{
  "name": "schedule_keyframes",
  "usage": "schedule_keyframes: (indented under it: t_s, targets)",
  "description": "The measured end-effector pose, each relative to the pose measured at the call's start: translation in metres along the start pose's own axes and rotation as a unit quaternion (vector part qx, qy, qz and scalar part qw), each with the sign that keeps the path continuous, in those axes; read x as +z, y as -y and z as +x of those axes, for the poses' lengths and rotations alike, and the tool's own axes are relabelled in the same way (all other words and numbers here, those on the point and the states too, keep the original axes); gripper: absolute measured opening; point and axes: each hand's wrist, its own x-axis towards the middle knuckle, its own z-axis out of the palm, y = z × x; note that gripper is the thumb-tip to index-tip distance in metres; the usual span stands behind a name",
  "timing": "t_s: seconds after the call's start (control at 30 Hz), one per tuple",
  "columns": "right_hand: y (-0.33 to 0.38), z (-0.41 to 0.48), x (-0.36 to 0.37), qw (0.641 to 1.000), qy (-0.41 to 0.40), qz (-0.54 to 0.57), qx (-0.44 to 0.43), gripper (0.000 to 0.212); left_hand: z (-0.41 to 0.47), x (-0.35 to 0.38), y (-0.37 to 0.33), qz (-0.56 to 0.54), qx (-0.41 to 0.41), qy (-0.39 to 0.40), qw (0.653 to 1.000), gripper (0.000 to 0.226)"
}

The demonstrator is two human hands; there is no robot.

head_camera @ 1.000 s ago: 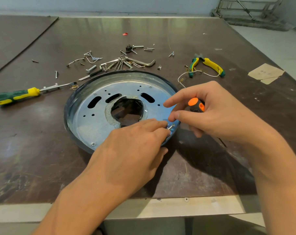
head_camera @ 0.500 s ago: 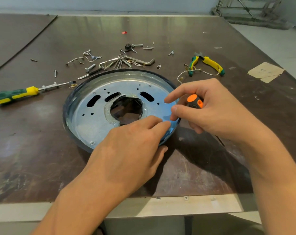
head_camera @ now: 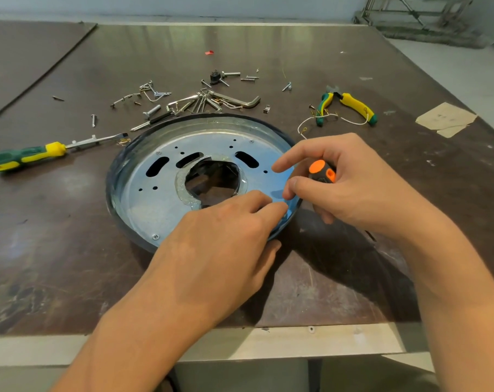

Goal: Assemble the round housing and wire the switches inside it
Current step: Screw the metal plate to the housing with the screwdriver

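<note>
From the head view, the housing [head_camera: 155, 205] lies flat on the table [head_camera: 64, 250], centre front. My left hand [head_camera: 220, 250] rests straight-fingered on its right rim, grip slack, nothing visibly held. My right hand [head_camera: 356, 190], just beside that rim, clasps the screwdriver [head_camera: 322, 171] handle-up, tip hidden.

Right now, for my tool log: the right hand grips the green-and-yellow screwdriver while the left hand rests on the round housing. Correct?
No: the head view shows the right hand gripping an orange-and-black screwdriver; the left hand does rest on the round housing.
</note>
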Motion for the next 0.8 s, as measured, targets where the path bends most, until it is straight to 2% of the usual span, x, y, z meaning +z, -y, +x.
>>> schedule_keyframes:
  t_s: [0.23, 0.5, 0.67, 0.73, 0.8]
  targets:
    - [-0.005, 0.002, 0.000, 0.996, -0.077, 0.029, 0.014, 0.023, 0.002, -0.001, 0.000, 0.007, 0.012, -0.023, 1.000, 0.040]
    - [-0.005, 0.001, 0.002, 1.000, -0.013, -0.003, 0.011, 0.023, 0.005, -0.002, 0.002, 0.001, 0.027, 0.010, 1.000, 0.043]
    - [-0.006, 0.005, 0.011, 0.999, 0.016, 0.033, 0.029, 0.025, 0.007, -0.008, 0.001, 0.004, 0.022, 0.025, 0.999, 0.055]
    - [-0.008, 0.006, 0.013, 0.998, 0.008, 0.046, 0.034, 0.027, 0.012, -0.013, 0.002, -0.051, 0.014, 0.040, 0.998, 0.057]
    - [-0.009, 0.007, 0.012, 0.997, -0.003, 0.063, 0.037, 0.027, 0.017, -0.015, 0.006, -0.112, -0.003, 0.031, 0.993, 0.048]
